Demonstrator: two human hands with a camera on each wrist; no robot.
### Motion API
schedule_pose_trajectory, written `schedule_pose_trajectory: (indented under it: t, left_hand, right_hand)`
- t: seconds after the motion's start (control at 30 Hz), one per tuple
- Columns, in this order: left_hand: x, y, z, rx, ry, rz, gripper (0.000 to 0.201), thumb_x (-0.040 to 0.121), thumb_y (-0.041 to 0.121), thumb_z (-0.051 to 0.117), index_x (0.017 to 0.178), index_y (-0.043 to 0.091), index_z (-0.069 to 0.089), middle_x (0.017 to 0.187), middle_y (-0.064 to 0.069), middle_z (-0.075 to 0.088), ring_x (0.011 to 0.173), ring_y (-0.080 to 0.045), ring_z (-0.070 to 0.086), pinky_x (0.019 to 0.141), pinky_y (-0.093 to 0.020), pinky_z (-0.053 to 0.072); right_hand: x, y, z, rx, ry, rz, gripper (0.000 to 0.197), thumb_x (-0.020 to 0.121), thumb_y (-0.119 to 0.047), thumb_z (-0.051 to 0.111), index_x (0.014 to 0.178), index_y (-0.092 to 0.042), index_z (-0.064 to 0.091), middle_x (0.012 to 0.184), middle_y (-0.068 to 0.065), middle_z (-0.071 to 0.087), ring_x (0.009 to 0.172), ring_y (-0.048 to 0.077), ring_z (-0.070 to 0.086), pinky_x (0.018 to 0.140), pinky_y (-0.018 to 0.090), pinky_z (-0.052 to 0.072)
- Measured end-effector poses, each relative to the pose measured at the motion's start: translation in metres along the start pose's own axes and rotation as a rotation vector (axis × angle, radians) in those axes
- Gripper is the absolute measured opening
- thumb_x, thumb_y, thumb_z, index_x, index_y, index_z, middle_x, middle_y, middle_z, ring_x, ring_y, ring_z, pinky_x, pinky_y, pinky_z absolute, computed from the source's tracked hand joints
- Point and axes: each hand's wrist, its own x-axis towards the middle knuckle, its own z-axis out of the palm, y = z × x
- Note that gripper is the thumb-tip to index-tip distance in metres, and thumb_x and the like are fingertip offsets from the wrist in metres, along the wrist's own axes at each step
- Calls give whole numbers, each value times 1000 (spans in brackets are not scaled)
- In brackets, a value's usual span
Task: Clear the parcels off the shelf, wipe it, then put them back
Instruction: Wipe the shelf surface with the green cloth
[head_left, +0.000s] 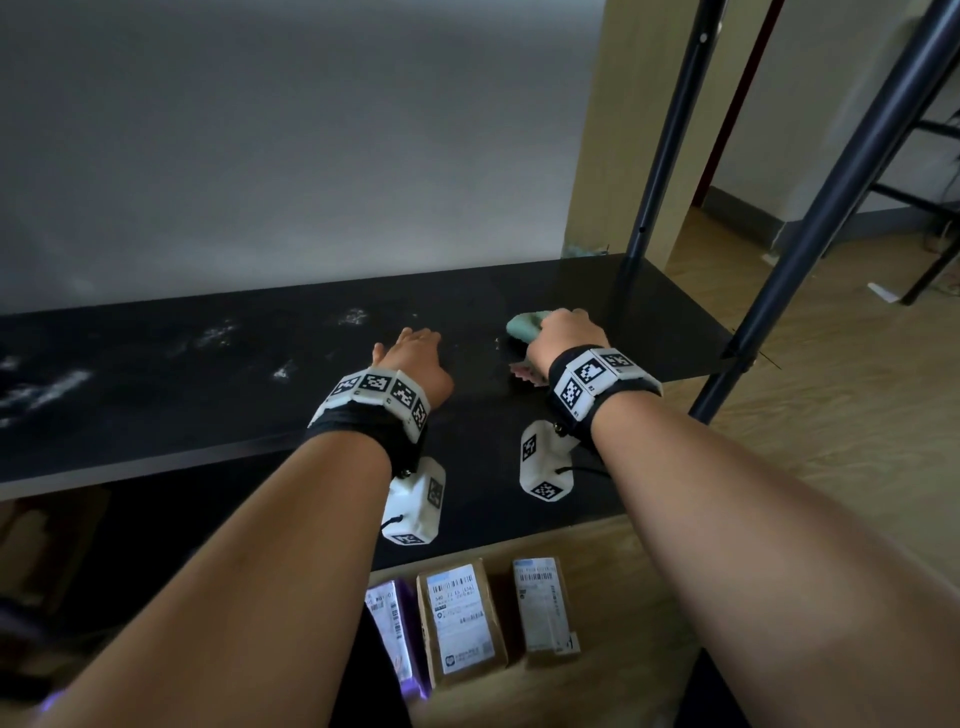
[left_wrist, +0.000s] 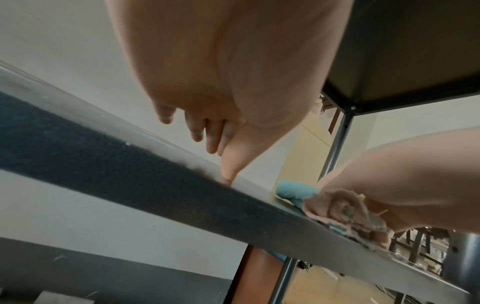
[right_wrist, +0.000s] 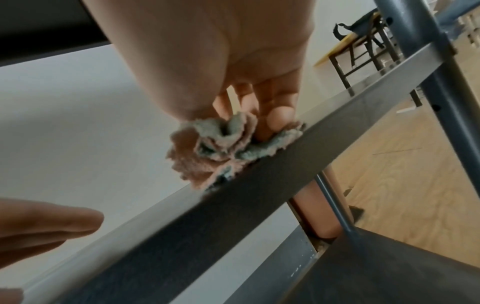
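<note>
Two hands were on the shelf (head_left: 156, 395). My right hand (head_left: 563, 338) was curled round the bunched cloth (right_wrist: 221, 148), pressing it to the board near the right end; my left hand (head_left: 415, 358) held nothing, fingers relaxed, thumb tip touching the surface. Clearing looked done: three parcels (head_left: 460, 621) lay on the floor in front, and I saw none on the board. Pale dusty smears (head_left: 47, 389) remained toward the left, so I judged wiping only partly done, with putting back still ahead.
</note>
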Motion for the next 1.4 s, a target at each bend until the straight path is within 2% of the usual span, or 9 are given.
schedule_pose_trajectory:
  t: [0.2, 0.4, 0.57, 0.8, 0.97, 1.03, 1.17, 1.3, 1.4]
  left_hand:
    - [-7, -5, -4, -128, 103, -32, 59, 89, 11, 50, 147, 15, 37, 151, -9, 37, 140, -27, 34, 116, -40, 28]
    - [-7, -10, -8, -127, 118, -55, 59, 89, 5, 47, 146, 19, 39, 150, -7, 39, 136, -27, 41, 115, -39, 30]
    - [-3, -13, -9, -126, 122, -63, 57, 90, 5, 46, 145, 18, 40, 148, -8, 41, 134, -27, 43, 114, -39, 32]
    - [8, -12, -5, -150, 121, -69, 57, 89, 8, 48, 144, 16, 41, 148, -9, 42, 135, -26, 41, 115, -38, 31]
    - [14, -13, -7, -157, 154, -82, 59, 87, 6, 47, 145, 17, 41, 149, -7, 42, 136, -28, 40, 114, -38, 32]
    - [14, -13, -8, -147, 177, -77, 55, 87, 5, 47, 142, 15, 44, 147, -8, 44, 135, -27, 41, 115, -37, 31]
    - [15, -12, -11, -119, 165, -86, 54, 89, 5, 47, 142, 15, 43, 147, -8, 44, 135, -26, 42, 116, -38, 29]
    - [23, -13, -15, -99, 141, -84, 58, 89, 9, 50, 145, 16, 40, 148, -8, 42, 136, -26, 41, 114, -39, 32]
    - [30, -10, -17, -88, 128, -90, 58, 88, 10, 51, 145, 14, 39, 148, -9, 42, 136, -26, 41, 115, -39, 30]
  right_hand:
    - [-16, -18, 12, -16, -14, -77, 48, 89, -28, 60, 131, -5, 51, 129, 13, 50, 115, 28, 56, 86, 32, 46]
    - [-16, -35, 19, 121, -68, -162, 37, 85, -28, 62, 118, -13, 64, 114, 10, 66, 99, 28, 66, 81, 30, 52]
    - [1, -14, 1, 84, 51, -58, 34, 91, -20, 56, 122, -8, 61, 121, 13, 62, 108, 30, 62, 75, 30, 43]
    - [11, -17, 7, -47, -57, -6, 53, 88, -21, 65, 138, -16, 47, 138, 12, 39, 121, 32, 50, 93, 39, 48]
    - [5, -47, 24, -15, -134, -100, 86, 74, -35, 81, 141, -8, 35, 139, 10, 46, 122, 32, 54, 97, 37, 47]
    - [3, -60, 29, -49, -179, -181, 80, 73, -35, 81, 139, -10, 43, 134, 9, 51, 115, 32, 59, 91, 35, 49]
    - [12, -61, 18, -62, -175, -256, 36, 82, -23, 70, 114, -7, 67, 101, 8, 69, 91, 26, 68, 75, 29, 51]
    - [38, -40, 8, -47, -22, -194, 36, 87, -16, 55, 122, -11, 64, 122, 12, 61, 107, 32, 62, 85, 33, 50]
    - [59, -26, 3, -90, -53, -55, 43, 90, -24, 59, 130, -7, 56, 130, 15, 53, 111, 33, 59, 77, 34, 46]
